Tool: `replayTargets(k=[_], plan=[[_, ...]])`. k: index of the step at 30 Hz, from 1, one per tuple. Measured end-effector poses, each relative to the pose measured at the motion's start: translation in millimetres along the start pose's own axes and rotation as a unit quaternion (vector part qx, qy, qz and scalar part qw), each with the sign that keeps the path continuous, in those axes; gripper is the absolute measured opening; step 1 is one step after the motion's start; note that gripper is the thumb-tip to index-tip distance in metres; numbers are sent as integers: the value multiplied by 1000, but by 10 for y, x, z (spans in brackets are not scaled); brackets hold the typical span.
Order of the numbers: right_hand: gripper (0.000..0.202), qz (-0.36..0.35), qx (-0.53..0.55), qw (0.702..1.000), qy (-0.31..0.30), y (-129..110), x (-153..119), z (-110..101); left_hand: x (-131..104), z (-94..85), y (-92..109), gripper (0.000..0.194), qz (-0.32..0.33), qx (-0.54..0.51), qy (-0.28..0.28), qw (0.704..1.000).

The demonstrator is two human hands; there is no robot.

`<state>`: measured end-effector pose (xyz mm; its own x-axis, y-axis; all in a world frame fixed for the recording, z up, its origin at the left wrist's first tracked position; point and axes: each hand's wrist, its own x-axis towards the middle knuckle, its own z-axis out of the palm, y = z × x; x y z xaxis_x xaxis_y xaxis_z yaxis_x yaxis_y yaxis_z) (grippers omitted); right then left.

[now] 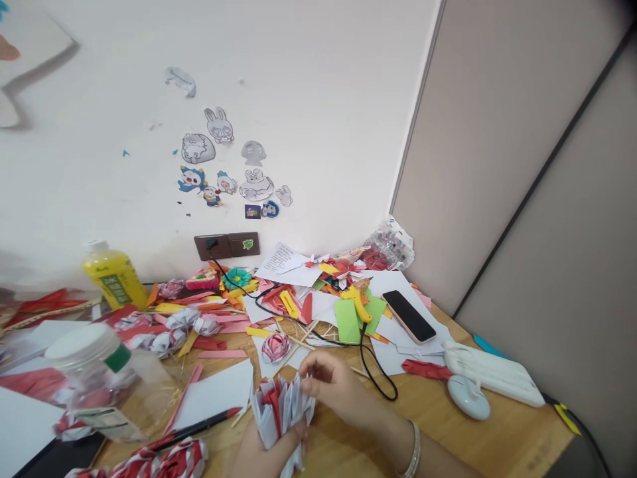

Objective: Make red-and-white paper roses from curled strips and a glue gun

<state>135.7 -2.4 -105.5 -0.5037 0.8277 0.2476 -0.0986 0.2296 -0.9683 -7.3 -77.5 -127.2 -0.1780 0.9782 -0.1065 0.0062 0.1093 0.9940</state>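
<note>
A fan-like bundle of folded white and red paper (269,415) stands upright at the bottom middle. My left hand (279,455) is closed around its lower part, thumb across the front. At the bundle's upper right edge is my right hand (336,392), its thumb and fingers pinched on a white fold. A pink paper rose (275,347) lies just behind the bundle. White paper sheets (213,398) and a black pen (199,430) with a red tip lie to the left of my hands.
Paper scraps spread along the wall around a yellow glue gun (361,305) with a black cord. On the right are a phone (409,317), a white power strip (492,375) and a mouse (468,397). A clear plastic jar (104,378) and a yellow bottle (114,275) occupy the left.
</note>
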Motion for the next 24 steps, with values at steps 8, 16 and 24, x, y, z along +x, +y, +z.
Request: replayTargets(k=[8, 16, 24], plan=[[11, -163, -484, 836, -200, 213, 89, -301, 319, -256, -50, 39, -32, -31, 73, 996], [8, -150, -534, 813, -177, 323, 119, -271, 406, -291, -141, 43, -49, 13, 95, 994], [35, -140, -523, 810, -226, 226, 114, -382, 356, -257, -90, 39, -38, 49, 103, 993]])
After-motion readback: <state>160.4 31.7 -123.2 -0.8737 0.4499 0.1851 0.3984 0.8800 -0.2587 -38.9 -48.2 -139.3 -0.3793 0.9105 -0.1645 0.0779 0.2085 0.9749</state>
